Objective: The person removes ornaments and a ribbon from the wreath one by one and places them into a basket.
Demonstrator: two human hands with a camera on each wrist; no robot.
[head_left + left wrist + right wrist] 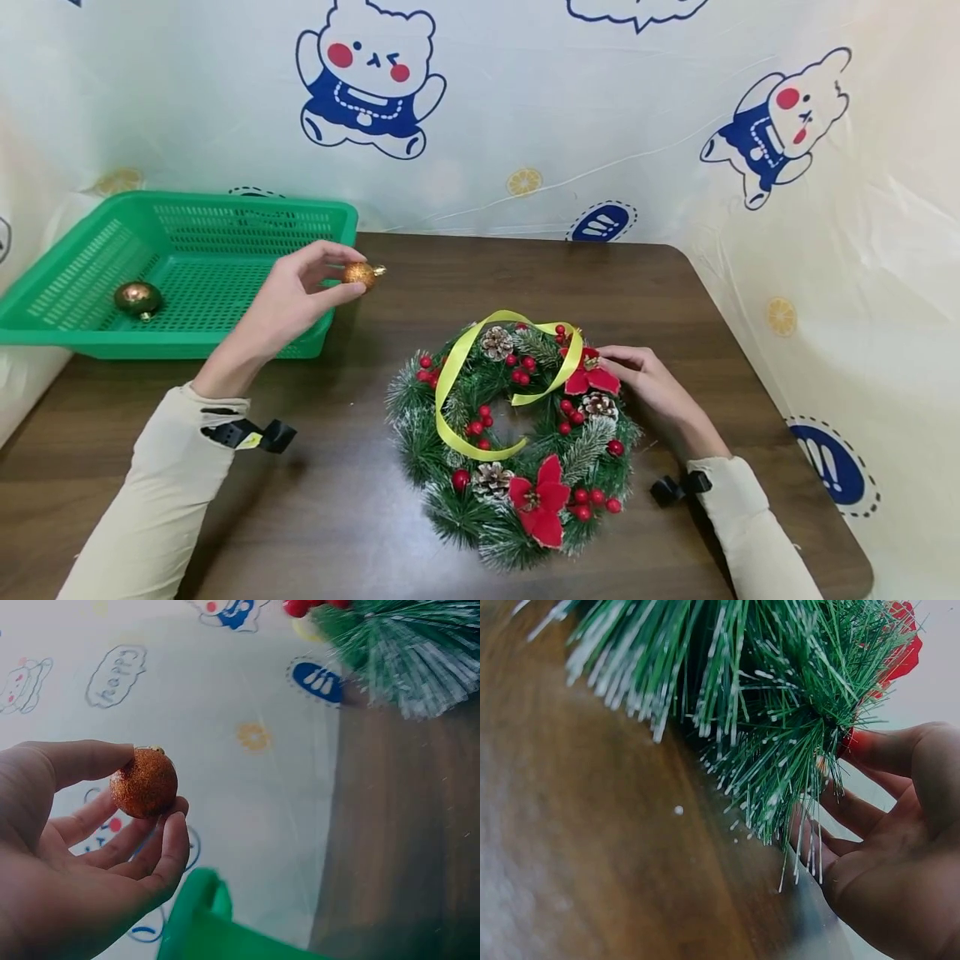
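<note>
In the head view, my left hand pinches a glittery copper-gold Christmas bauble between thumb and fingers, beside the right end of the green basket. The left wrist view shows the same bauble at the fingertips, its gold cap turned up. A green wreath with frosted needles, red flowers, berries and pinecones lies on the table. Loosely across its top loops a yellow ribbon. My right hand grips the wreath's right edge by the upper red flower; needles partly hide those fingers.
The green basket stands at the back left of the brown table, with a shiny bronze bauble inside. Behind the table hangs a white sheet with printed bears. The table's right edge lies just beyond my right hand.
</note>
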